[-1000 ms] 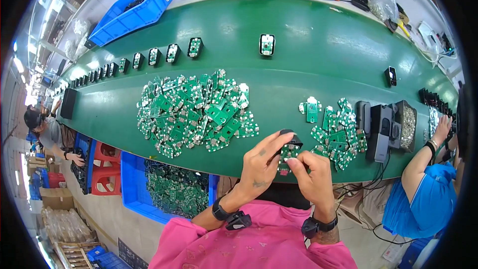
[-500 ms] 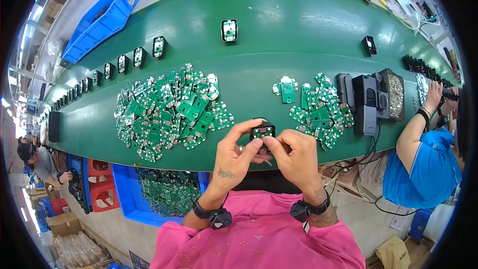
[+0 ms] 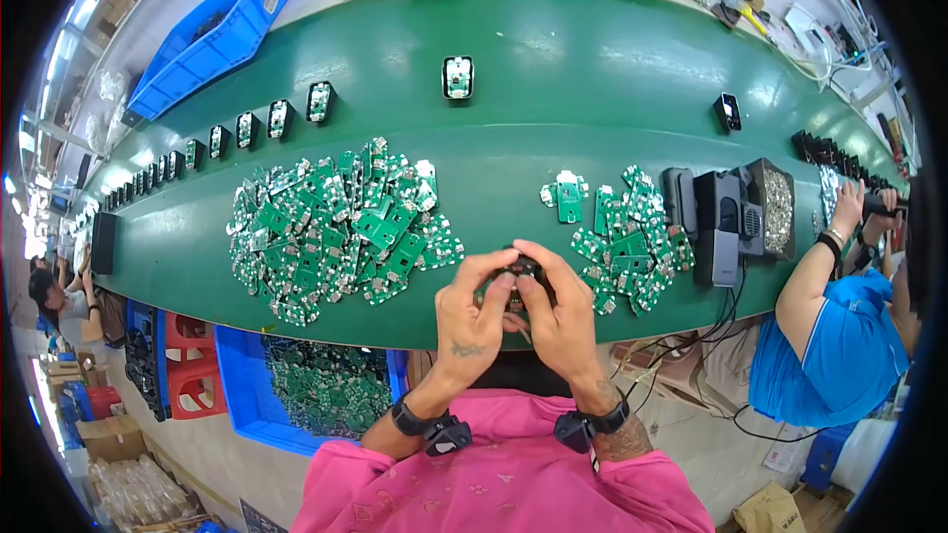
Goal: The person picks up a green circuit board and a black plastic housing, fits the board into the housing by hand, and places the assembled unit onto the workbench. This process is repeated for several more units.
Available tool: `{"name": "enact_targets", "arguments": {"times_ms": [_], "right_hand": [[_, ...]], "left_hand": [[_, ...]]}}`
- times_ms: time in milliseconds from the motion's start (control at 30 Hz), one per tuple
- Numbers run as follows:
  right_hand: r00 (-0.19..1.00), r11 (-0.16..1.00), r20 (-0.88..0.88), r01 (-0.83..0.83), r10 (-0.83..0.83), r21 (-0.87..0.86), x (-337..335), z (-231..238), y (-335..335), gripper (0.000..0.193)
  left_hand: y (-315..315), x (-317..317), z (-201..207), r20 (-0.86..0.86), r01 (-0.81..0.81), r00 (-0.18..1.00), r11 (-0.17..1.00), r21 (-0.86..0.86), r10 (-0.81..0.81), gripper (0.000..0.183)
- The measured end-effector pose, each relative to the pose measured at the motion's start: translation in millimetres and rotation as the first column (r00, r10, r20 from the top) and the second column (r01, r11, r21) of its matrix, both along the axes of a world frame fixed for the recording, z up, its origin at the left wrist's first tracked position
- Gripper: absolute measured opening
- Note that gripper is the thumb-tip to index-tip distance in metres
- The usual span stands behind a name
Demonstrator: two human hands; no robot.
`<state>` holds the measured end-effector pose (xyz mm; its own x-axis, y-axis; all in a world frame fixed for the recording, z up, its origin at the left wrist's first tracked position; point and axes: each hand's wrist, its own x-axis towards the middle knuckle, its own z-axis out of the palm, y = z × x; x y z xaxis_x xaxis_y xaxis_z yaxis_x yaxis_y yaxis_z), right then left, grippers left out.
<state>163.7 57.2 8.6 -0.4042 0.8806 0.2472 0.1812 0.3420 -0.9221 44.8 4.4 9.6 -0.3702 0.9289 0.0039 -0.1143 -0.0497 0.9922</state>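
Note:
Between both hands, just past the bench's near edge, is a small black plastic case point(image 3: 524, 265), mostly hidden by fingers. My left hand point(image 3: 469, 321) wraps its left side, and my right hand point(image 3: 561, 321) curls round the right; both thumbs press side by side on its face. To the left lies a big heap of green circuit boards point(image 3: 331, 227). A smaller heap of boards point(image 3: 632, 247) lies to the right, with a single board point(image 3: 569, 199) beside it. Farther out stands a black case with a board in it point(image 3: 457, 78).
A row of similar cases point(image 3: 247, 128) runs along the left of the green bench point(image 3: 553, 39). At right stand a grey-black device point(image 3: 718, 227) and a bin of small metal parts point(image 3: 778, 212). Below the bench sits a blue crate point(image 3: 259, 415). A person in blue point(image 3: 839, 336) works at right.
My right hand has moved left and closed round the case, its fingers now over the far end. The green board that showed inside the case is now largely covered by my thumbs.

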Motion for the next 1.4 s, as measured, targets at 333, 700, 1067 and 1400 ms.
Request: {"name": "enact_targets", "arguments": {"times_ms": [333,700,1067,1400], "right_hand": [[0.903,0.916,0.206,-0.397,0.378,0.058,-60,38,73,0.035],[0.913,0.978,0.404,-0.028,-0.06,0.208,-250,7,194,0.021],[0.907,0.943,0.392,0.02,-0.156,0.331,-226,15,215,0.018],[0.028,0.695,0.752,0.406,-0.659,0.594,126,23,325,0.043]], "left_hand": [[15,-52,9,0.094,-0.218,0.972,0.976,0.006,0.216,0.037],[-35,-35,-41,-0.746,-0.098,0.651,0.99,0.097,0.138,0.018],[-26,-44,-50,-0.72,-0.12,0.671,0.984,0.13,0.177,0.006],[-32,-39,-51,-0.687,-0.107,0.698,0.978,0.179,0.202,0.006]]}}
